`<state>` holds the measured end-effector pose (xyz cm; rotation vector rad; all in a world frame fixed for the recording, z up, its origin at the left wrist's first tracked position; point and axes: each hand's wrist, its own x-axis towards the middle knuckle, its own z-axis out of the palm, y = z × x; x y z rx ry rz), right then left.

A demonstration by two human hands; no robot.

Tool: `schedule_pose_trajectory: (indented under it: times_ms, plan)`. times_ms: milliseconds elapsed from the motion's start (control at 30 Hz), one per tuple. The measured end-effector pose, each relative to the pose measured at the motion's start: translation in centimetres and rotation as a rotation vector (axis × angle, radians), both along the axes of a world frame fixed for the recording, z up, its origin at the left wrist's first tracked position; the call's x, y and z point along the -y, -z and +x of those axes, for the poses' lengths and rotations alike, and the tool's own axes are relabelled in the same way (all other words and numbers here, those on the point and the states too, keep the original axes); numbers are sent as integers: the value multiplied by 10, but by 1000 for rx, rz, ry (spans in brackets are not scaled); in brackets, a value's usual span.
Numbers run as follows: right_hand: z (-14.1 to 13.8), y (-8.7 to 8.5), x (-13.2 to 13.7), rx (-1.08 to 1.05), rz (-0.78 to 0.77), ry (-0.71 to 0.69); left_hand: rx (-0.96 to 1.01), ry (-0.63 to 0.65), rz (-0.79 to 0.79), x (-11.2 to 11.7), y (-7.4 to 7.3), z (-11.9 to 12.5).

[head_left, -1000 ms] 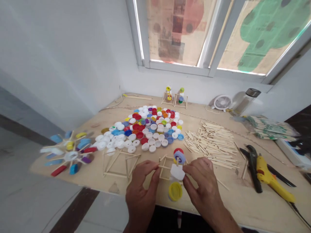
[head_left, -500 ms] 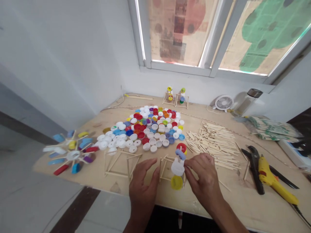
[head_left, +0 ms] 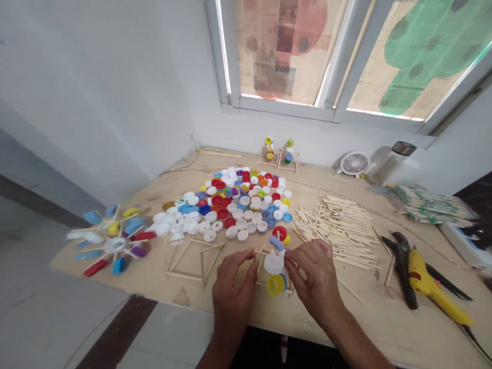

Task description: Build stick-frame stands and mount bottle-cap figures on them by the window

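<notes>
A small model of wooden sticks and bottle caps [head_left: 275,261] stands near the table's front edge, with red, blue, white and yellow caps on it. My right hand [head_left: 313,279] pinches it from the right, fingers closed by the white cap. My left hand [head_left: 234,282] grips the stick frame on its left side, thumb and fingers curled onto a stick. A bare stick frame [head_left: 192,259] lies just left of my hands.
A spread of coloured bottle caps [head_left: 234,205] lies beyond the hands, a pile of wooden sticks [head_left: 338,225] to the right. Black pliers [head_left: 402,264] and a yellow glue gun [head_left: 430,287] lie far right. A cap pinwheel [head_left: 113,241] overhangs the left edge. Two small models [head_left: 279,154], a fan [head_left: 353,164] and a bottle [head_left: 392,161] stand at the back.
The cap model has tilted and settled lower onto the table. My left hand opened briefly, then closed back on the stick frame; my right hand stayed on the model.
</notes>
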<state>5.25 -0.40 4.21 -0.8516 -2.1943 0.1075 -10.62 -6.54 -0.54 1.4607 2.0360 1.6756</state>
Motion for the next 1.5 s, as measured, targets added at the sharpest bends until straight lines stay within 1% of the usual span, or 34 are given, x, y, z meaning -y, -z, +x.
schedule_pose_trajectory:
  times_ms: [133,400,533,700,933,1067,1500]
  plan:
    - [0,1,0,-2,9,19,-19,31,-51,0,-1,-1]
    - [1,3,2,12,-15,15,-122,34,-10,-2,0,-1]
    - [0,3,3,12,-33,19,-198,28,58,-2,2,-1]
    - [0,3,4,-10,-51,35,-304,77,102,-3,2,-1]
    - [2,10,0,-71,-152,-3,-334,64,81,-3,1,-1]
    - [3,13,-1,-103,-203,-15,-369,68,117,-3,2,-2]
    - [5,11,-2,-126,-214,-24,-395,57,149,-5,2,-2]
